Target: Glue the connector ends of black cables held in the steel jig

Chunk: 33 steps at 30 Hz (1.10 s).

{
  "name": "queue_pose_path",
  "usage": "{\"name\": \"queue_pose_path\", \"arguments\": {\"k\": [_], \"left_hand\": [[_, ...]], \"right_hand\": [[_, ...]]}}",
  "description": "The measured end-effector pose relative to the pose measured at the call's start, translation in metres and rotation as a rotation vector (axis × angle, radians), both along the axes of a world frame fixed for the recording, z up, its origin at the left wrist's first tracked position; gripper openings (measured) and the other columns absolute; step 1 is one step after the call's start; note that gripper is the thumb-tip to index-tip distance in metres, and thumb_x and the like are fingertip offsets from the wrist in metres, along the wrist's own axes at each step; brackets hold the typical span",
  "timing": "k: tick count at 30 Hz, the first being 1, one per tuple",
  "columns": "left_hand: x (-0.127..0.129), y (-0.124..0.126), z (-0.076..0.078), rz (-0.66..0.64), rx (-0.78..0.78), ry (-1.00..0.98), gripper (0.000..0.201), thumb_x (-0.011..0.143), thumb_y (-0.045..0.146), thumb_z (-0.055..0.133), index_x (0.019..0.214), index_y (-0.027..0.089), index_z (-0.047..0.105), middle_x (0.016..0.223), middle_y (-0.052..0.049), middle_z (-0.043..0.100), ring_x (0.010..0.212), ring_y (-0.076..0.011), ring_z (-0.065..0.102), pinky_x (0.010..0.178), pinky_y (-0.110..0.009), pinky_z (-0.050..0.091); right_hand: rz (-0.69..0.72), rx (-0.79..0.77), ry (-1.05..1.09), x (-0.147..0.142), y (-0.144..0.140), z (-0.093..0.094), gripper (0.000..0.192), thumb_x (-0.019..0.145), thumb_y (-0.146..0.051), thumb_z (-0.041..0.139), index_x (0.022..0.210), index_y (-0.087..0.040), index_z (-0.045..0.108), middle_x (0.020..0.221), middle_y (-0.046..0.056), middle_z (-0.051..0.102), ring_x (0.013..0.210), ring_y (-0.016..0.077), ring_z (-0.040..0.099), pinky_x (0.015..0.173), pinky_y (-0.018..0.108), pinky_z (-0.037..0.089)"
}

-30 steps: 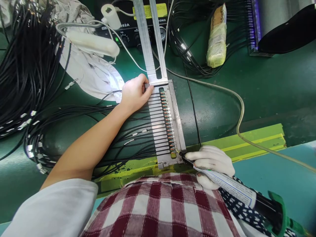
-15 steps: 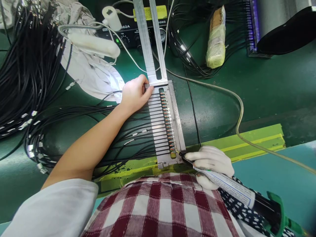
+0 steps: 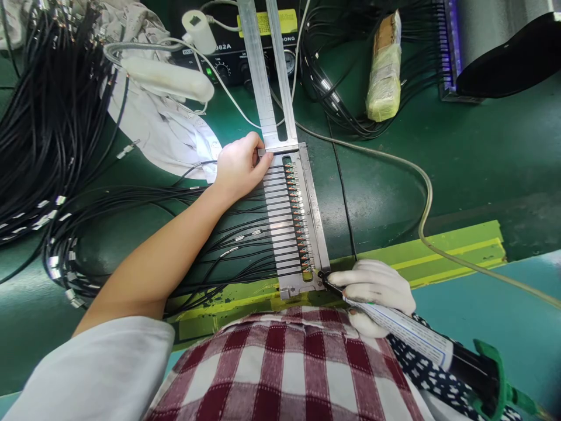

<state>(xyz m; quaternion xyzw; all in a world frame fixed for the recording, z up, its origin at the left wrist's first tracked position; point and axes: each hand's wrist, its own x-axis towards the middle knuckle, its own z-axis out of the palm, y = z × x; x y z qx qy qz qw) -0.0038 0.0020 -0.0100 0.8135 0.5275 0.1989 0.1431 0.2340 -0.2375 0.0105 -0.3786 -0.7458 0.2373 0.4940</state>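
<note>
- Steel, flat and slotted: long metal comb fixture (image 3: 287, 228) lying at the centre of the green bench mat (image 3: 438, 158), near end at 6 o'clock, far end at 12 o'clock joined to a narrow twin-bar metal rail (image 3: 265, 70).
- Thin black cables (image 3: 228, 234) laid side by side in the slots, fanning out toward 9 o'clock; row of small copper-coloured cable tips (image 3: 298, 216) lined up in the fixture's window.
- Bare left hand (image 3: 240, 166) at 11 o'clock of the fixture, palm down, fingers loosely curled and resting on the fixture's far left corner and the cables there; gripping nothing visible.
- White-gloved right hand (image 3: 372, 286) at 5 o'clock of the fixture, fingers closed pen-style around a white labelled dispenser syringe with black tip (image 3: 394, 324); tip touching the fixture's near right corner, beside the last cable tip.
- Syringe's back end running toward 4 o'clock into a black and green adapter (image 3: 486, 374).
- Beige hose (image 3: 427, 204) curving across the mat from 12 o'clock toward 4 o'clock.
- Yellow-green painted bench edge (image 3: 438, 248) crossing under the fixture's near end.
- Big bundle of black cables (image 3: 48, 117) at 10 o'clock, crumpled white cloth (image 3: 166, 128) just beside it.
- Black control box with dials (image 3: 236, 58) at 12 o'clock; wrapped yellowish block (image 3: 385, 70) at 1 o'clock.
- Red and white checked shirt (image 3: 284, 368) at 6 o'clock.
</note>
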Motion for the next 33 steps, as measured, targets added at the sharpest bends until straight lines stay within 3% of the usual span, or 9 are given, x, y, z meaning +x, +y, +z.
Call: {"name": "queue_pose_path", "arguments": {"k": [19,28,33], "left_hand": [[-0.0018,0.0019,-0.0039,-0.012,0.021,-0.027,0.013,0.084,0.034,0.054,0.088,0.022,0.055,0.065,0.001,0.052,0.069,-0.0188,0.057,0.07,-0.032,0.044],[-0.002,0.0027,-0.0069,-0.019,0.036,-0.039,0.014,0.084,0.034,0.055,0.091,0.022,0.057,0.066,0.0,0.053,0.074,-0.0202,0.058,0.074,-0.033,0.045],[-0.0018,0.0025,-0.0072,-0.015,0.036,-0.037,0.015,0.085,0.035,0.055,0.091,0.021,0.056,0.067,0.0,0.051,0.073,-0.0203,0.058,0.076,-0.035,0.045]], "right_hand": [[-0.006,0.008,-0.021,-0.0016,0.0048,0.0031,0.012,0.078,-0.025,0.06,0.088,-0.019,0.063,0.089,0.011,0.077,0.059,0.0172,0.068,0.053,0.031,0.052],[-0.031,0.011,-0.005,0.0,0.0009,-0.0048,0.014,0.076,-0.023,0.063,0.09,-0.02,0.064,0.094,0.01,0.077,0.065,0.018,0.071,0.054,0.03,0.052],[0.011,0.047,0.001,0.0018,0.0007,0.0031,0.018,0.079,-0.024,0.061,0.095,-0.017,0.064,0.095,0.014,0.077,0.068,0.0195,0.071,0.055,0.032,0.052]]}}
